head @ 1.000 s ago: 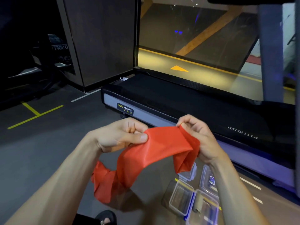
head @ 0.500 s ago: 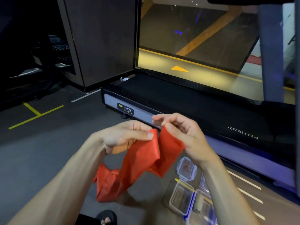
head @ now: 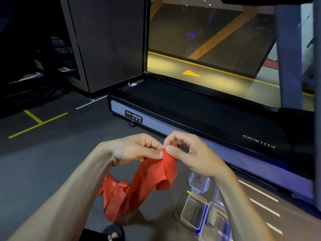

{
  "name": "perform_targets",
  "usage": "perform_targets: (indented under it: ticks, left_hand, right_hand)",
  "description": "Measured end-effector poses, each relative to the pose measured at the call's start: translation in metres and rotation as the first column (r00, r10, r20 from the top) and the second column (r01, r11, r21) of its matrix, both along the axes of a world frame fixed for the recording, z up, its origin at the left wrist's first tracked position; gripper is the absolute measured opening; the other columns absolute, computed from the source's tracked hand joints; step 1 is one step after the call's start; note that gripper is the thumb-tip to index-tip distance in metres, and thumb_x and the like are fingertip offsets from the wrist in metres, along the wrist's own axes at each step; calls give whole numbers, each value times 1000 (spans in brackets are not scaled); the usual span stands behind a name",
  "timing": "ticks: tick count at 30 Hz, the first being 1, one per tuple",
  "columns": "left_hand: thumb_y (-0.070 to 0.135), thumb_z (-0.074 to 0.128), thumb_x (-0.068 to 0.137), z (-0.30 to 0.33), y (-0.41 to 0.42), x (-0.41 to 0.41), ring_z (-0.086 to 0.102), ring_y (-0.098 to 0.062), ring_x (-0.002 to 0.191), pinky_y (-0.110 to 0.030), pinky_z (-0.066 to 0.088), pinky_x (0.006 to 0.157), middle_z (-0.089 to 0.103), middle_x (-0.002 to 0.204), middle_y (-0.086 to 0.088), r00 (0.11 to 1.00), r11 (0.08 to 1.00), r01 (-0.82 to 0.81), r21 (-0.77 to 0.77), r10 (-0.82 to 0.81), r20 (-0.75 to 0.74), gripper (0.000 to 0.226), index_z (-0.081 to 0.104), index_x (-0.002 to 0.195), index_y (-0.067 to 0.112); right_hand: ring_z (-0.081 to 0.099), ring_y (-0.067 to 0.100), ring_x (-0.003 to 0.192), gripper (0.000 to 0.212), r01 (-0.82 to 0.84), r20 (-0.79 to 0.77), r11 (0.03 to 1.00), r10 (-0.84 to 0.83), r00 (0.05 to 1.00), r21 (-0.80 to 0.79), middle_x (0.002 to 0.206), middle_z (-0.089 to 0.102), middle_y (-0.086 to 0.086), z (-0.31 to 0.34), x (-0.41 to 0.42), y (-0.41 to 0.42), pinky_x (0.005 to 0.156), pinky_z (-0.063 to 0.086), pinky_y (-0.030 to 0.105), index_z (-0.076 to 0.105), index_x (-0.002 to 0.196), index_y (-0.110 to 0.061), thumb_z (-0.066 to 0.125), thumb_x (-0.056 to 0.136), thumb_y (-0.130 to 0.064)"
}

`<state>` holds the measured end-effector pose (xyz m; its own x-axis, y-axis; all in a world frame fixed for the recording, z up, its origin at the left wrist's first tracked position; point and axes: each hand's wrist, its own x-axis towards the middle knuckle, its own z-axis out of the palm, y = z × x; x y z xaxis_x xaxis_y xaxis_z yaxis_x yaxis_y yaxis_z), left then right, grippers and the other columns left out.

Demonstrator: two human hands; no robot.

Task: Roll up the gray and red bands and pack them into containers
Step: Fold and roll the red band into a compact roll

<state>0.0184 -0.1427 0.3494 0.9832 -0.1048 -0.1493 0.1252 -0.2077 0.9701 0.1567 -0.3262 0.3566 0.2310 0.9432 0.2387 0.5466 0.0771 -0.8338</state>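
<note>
Dark gym flooring [head: 52, 162] ran beneath you, with a treadmill [head: 199, 119] just ahead, and you held the red band [head: 147, 178] up in the air above it. Your left hand [head: 133, 150] and right hand [head: 189, 153] met at the band's top corner, each pinching it between thumb and fingertips, while the rest hung in loose folds toward the floor near your sandalled foot [head: 113, 232]. The clear containers [head: 194, 209] sat open on the floor below your right forearm, one apparently holding a grayish roll, though I could not be sure. With so little material pinched, the slippery end could have sprung free as you began the roll. A crooked start would likely have coned the roll, making it too wide for a container. The trailing tail could also have dragged or snagged underfoot.
</note>
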Motion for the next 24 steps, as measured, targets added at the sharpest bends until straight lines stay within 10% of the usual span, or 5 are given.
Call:
perform_targets:
  ticks: [5,10,24]
  left_hand:
    - [34,69,96,-8,6,3,51,-28,81,-42,42,80,58,88,-18,999,996,32,84,-32,-5,46,64,108,-10]
    - [26,67,98,-12,9,3,45,-17,69,-26,39,70,53,72,-7,999,991,-33,132,28,41,19,70,84,15]
    - [28,75,90,-4,2,2,38,-15,65,-23,36,60,52,64,-3,985,971,-173,163,167,49,16,75,84,13]
  right_hand:
    - [56,8,71,8,10,-235,995,14,972,98,75,65,-9,-4,7,2,68,44,18,69,95,-14,64,99,-11]
    - [65,26,72,8,213,-704,937,47,709,277,77,60,5,3,20,-2,81,51,38,62,94,-14,61,96,-22]
    - [58,12,62,6,315,-840,908,71,537,277,75,59,-3,5,28,-11,89,46,43,59,90,-20,62,94,-17]
